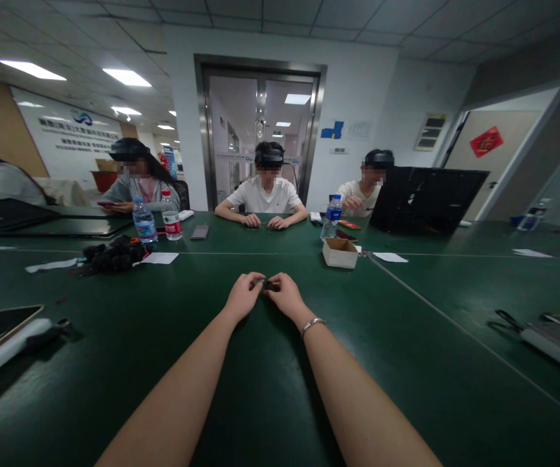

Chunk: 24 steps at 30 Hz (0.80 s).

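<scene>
Both of my arms reach forward over the green tabletop (163, 337), and the hands nearly meet at the middle. My right hand (286, 297), with a silver bracelet at the wrist, is closed around a small dark piece (272, 285), whose kind is too small to tell. Facing it, my left hand (244, 297) has its fingers drawn together in a pinch close to that piece. Whatever lies between the left fingers is mostly hidden; I cannot tell whether it is part of the same piece.
Beyond my hands stand an open cardboard box (340, 254) and a water bottle (331, 219). Two more bottles (171, 217) and a bundle of black cables (115, 254) are left. A black monitor (420, 200) stands right. A person (266, 194) sits opposite, others nearby.
</scene>
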Motion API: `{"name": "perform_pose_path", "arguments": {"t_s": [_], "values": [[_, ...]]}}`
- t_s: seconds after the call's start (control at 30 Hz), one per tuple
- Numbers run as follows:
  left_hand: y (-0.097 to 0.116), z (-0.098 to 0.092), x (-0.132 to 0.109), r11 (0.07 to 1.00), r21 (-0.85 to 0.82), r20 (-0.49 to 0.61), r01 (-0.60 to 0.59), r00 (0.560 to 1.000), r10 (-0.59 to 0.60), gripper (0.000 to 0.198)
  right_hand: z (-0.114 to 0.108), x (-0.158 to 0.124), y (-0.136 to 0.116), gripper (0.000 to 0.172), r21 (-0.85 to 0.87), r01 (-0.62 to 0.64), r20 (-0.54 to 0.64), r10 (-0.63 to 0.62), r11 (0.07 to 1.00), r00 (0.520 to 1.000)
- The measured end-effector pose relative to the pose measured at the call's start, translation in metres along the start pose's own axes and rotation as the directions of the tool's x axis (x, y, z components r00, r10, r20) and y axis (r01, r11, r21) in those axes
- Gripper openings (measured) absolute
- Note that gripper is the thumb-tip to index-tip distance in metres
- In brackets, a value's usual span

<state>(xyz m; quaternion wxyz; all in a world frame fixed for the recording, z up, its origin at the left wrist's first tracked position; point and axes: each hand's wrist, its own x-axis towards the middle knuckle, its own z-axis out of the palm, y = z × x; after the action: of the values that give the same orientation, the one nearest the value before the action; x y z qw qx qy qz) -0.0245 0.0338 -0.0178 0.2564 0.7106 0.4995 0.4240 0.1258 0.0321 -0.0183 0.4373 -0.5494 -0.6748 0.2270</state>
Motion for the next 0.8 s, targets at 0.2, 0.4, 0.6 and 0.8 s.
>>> {"name": "perform_pose_path", "arguments": {"t_s": [0.2,0.4,0.6,0.8], "values": [[-0.0013,-0.0002,0.0004,0.992,-0.124,-0.026,0.002,1.0,-0.005,0.023,-0.0028,-0.0019,-0.0065,0.02,-0.048,0.168,0.03,-0.167,0.985,0.985],[0.004,-0.0017,-0.0014,0.98,-0.198,-0.041,0.014,0.999,-0.022,0.015,-0.0039,-0.003,-0.0093,0.024,-0.101,0.229,0.04,-0.226,0.968,0.973],[0.0008,0.0001,0.0005,0.971,-0.239,-0.024,0.033,0.999,-0.04,0.016,-0.0051,-0.003,-0.008,0.024,-0.082,0.201,0.028,-0.199,0.976,0.98],[-0.0021,-0.0005,0.0026,0.975,-0.212,-0.011,0.071,0.997,-0.075,0.025,-0.0015,0.0001,-0.0024,0.025,0.165,0.053,-0.012,-0.052,0.985,0.999]]}}
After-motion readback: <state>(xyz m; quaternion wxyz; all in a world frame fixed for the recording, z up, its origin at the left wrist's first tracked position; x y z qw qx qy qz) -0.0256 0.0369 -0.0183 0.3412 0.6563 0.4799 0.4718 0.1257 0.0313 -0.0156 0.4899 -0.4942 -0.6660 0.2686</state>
